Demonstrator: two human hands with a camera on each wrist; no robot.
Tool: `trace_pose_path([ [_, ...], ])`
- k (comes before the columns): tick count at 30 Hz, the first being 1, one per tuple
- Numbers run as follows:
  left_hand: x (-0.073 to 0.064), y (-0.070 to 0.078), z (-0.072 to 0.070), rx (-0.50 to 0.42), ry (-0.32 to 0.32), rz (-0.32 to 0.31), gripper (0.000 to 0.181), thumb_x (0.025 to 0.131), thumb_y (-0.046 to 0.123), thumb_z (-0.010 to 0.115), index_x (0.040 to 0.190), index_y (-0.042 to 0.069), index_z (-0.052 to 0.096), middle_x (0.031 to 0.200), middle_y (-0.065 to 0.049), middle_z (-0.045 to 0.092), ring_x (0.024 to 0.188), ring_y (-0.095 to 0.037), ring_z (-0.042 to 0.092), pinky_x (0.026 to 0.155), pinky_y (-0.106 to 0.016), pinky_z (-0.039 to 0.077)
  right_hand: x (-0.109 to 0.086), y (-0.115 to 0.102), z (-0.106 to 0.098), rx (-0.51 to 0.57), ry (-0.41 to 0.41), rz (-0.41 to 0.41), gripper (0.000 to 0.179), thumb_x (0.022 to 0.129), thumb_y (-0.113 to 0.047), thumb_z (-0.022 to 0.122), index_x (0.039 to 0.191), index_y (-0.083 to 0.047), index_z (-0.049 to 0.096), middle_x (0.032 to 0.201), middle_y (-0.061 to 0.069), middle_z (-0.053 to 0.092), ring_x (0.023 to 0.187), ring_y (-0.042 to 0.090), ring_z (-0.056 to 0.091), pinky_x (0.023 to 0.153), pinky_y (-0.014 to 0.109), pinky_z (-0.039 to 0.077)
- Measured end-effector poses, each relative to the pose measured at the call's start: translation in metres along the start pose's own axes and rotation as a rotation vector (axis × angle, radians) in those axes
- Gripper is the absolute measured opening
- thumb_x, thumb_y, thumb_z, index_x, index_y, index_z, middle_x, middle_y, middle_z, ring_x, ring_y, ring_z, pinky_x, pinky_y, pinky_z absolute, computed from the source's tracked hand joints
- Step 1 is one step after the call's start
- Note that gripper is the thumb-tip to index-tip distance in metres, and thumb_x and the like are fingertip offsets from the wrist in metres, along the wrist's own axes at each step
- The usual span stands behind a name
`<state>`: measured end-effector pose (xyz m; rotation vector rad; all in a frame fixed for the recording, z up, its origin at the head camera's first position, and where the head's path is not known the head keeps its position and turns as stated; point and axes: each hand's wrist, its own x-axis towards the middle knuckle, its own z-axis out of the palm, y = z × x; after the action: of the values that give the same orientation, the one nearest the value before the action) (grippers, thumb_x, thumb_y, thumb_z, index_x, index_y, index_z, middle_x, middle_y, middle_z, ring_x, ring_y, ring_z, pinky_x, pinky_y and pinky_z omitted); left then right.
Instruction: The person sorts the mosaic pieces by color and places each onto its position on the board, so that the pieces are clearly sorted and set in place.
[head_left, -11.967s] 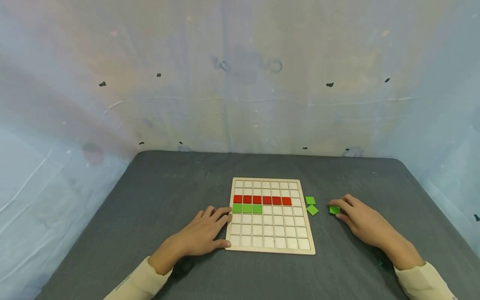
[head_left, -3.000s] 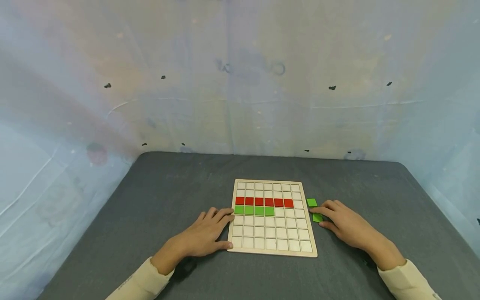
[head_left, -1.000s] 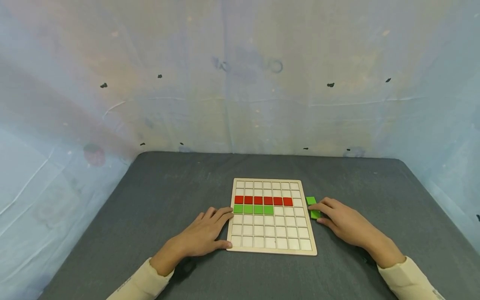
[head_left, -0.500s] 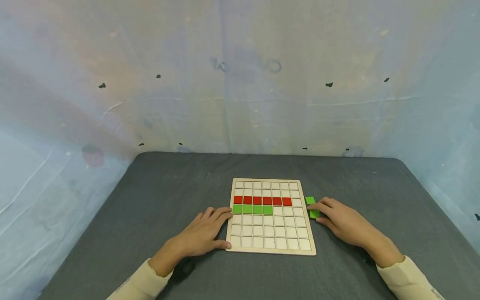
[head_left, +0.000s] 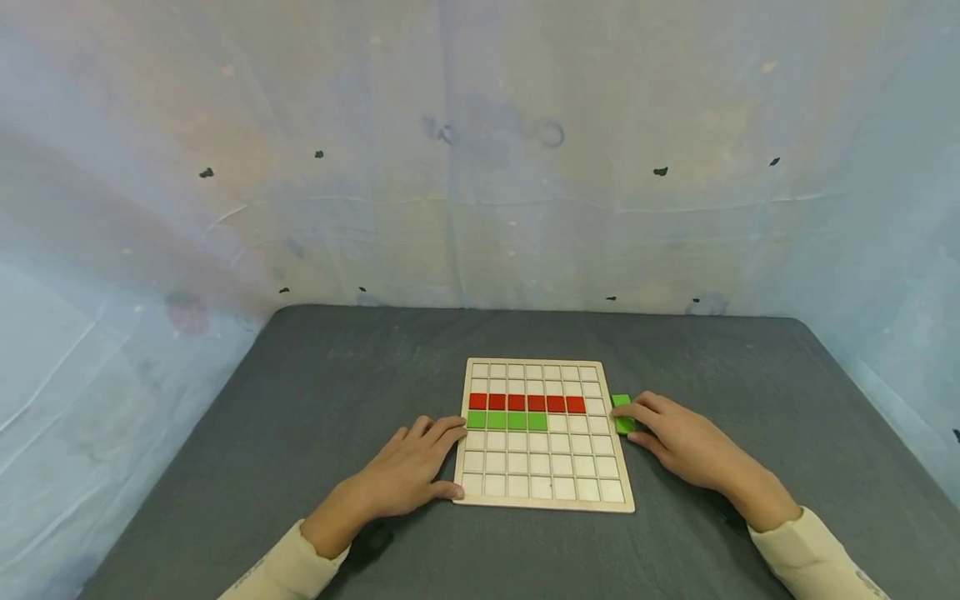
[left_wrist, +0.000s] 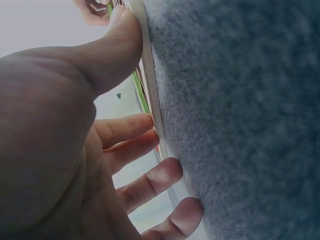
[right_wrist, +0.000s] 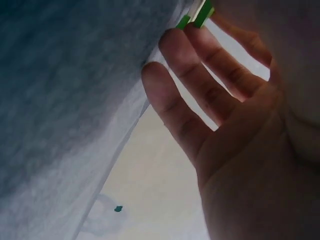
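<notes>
A wooden grid board (head_left: 517, 462) lies on the table in the head view. Red square tiles (head_left: 536, 403) fill most of its third row; several green tiles (head_left: 517, 421) sit in the row below, from the left end. My left hand (head_left: 405, 473) rests at the board's left edge, thumb near the front corner, fingers spread and fairly straight. Right of the board, my right hand (head_left: 690, 443) pinches a green tile (head_left: 624, 426) between fingers and thumb; in the right wrist view it looks tilted. Another loose green tile (head_left: 619, 400) lies just behind it.
A dark grey cloth covers the table (head_left: 360, 358). A pale, patterned curtain (head_left: 480, 217) with small dark marks hangs behind it and along both sides.
Over the last second my right hand has moved slightly left with the green tile, closer to the board's edge. Since twelve seconds ago, one more green tile sits in the green row. The left hand stays put.
</notes>
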<state>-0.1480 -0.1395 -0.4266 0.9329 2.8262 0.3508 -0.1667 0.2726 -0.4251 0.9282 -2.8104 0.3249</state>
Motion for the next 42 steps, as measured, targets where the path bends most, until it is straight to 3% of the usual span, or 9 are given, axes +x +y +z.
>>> trace_pose_path([
  [29,-0.001,0.001,0.000,0.021,0.009,0.016,0.080,0.089,0.055,0.065,0.153,0.017,0.038,0.159,0.002,0.034,0.124,-0.020,0.041,0.089,-0.044,0.040,0.034,-0.029,0.012,-0.036,0.024,-0.108,0.038,0.092,-0.021,0.073,0.129,-0.025,0.064,0.112,-0.006,0.062,0.085,0.003,0.055,0.072,0.027,0.050],
  [37,-0.001,0.001,0.000,0.004,-0.009,-0.003,0.079,0.089,0.054,0.066,0.153,0.017,0.038,0.159,0.002,0.033,0.128,-0.022,0.041,0.093,-0.047,0.041,0.043,-0.035,0.013,-0.026,-0.036,-0.099,0.036,0.095,-0.026,0.069,0.130,-0.025,0.062,0.112,-0.006,0.060,0.085,0.004,0.054,0.074,0.029,0.049],
  [42,-0.001,0.000,-0.001,0.003,-0.006,-0.008,0.079,0.089,0.055,0.066,0.153,0.017,0.038,0.159,0.003,0.033,0.128,-0.021,0.040,0.095,-0.049,0.041,0.050,-0.039,0.013,-0.017,-0.029,-0.122,0.034,0.095,-0.027,0.070,0.128,-0.022,0.063,0.111,-0.005,0.060,0.085,0.005,0.055,0.074,0.028,0.050],
])
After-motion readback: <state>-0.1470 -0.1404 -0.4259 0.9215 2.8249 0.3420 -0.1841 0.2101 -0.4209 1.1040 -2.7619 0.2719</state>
